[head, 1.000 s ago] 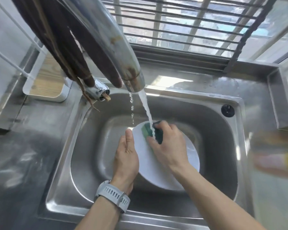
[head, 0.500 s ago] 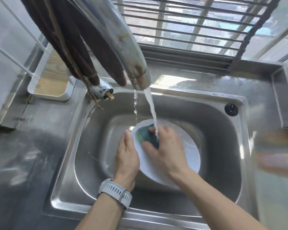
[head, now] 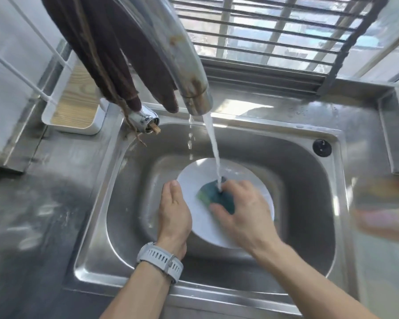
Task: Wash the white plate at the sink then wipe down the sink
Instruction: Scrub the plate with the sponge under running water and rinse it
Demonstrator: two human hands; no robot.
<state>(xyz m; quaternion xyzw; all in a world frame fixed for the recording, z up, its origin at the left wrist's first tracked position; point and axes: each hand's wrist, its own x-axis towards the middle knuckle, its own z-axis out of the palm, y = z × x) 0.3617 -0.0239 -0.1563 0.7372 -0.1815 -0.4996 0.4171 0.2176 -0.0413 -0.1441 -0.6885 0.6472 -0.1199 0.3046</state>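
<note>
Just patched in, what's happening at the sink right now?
A person is washing the white plate in the sink. The left hand holds the plate by its left rim, and the right hand presses a green sponge against its face. Water from the faucet runs onto the sponge. The sink wipe-down hasn't begun.

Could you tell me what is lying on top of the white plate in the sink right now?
On the white plate sits a green sponge, gripped by the right hand, with tap water running onto it. The left hand holds the plate's rim. The hands hide the surface beneath them.
</note>
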